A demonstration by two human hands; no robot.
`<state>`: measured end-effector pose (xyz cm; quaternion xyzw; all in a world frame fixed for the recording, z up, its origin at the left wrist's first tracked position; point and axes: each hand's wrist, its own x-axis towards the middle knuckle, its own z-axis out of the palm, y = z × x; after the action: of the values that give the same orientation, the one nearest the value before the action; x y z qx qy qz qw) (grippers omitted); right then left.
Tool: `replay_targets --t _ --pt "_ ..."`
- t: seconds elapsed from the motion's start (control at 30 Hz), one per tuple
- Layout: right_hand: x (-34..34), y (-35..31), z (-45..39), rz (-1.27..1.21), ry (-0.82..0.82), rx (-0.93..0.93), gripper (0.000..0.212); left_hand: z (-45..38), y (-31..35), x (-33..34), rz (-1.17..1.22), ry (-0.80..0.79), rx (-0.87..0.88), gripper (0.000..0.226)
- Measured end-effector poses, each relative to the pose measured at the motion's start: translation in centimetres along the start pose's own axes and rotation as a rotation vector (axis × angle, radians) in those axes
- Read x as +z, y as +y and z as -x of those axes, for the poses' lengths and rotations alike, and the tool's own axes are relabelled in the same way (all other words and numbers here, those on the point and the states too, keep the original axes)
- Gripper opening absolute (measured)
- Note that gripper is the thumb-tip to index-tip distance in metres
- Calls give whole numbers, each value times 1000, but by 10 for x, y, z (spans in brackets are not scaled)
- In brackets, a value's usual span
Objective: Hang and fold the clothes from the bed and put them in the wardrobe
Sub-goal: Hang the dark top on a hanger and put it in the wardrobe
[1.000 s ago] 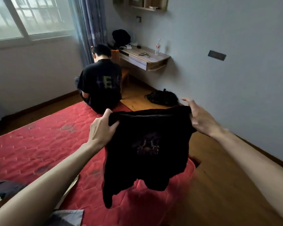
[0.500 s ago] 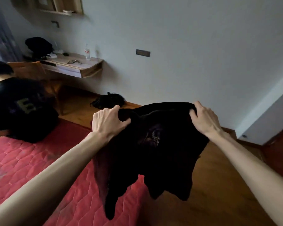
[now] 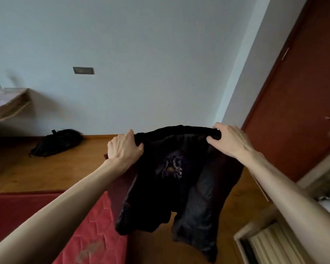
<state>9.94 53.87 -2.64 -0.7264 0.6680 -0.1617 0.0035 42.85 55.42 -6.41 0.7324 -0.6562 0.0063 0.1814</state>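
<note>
A black T-shirt [image 3: 171, 183] with a faint print on its chest hangs in the air in front of me, over the corner of the red mattress [image 3: 95, 231] and the wooden floor. My left hand [image 3: 124, 147] grips its top edge on the left. My right hand [image 3: 229, 140] grips the top edge on the right, fingers curled over the cloth. The shirt's lower half hangs loose and creased.
A dark bag [image 3: 55, 141] lies on the wooden floor by the grey wall. A wall-mounted desk [image 3: 10, 105] juts out at far left. A dark red door [image 3: 297, 103] stands at right, with light wooden furniture [image 3: 263, 235] at lower right.
The view has swung right: the seated person and most of the desk have left the frame, and the red door has come in. Both hands still hold the shirt, now further off the bed.
</note>
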Motion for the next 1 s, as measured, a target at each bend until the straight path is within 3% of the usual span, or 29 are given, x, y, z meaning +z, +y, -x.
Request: replay_targets --t 0.17,0.33,0.43,0.67,1.0 --pt "-14 65 21 34 -57 60 59 -13 82 25 99 -48 44 39" --pt "-25 120 43 42 61 217 40 -13 151 41 191 -78 244 47" --pt "-35 142 55 61 123 347 44 -16 187 45 203 -91 384 53" --pt "-60 173 74 2 307 602 46 -37 263 52 311 -130 519 21" --pt "-127 180 108 131 559 958 33 -57 383 28 543 -90 917 17"
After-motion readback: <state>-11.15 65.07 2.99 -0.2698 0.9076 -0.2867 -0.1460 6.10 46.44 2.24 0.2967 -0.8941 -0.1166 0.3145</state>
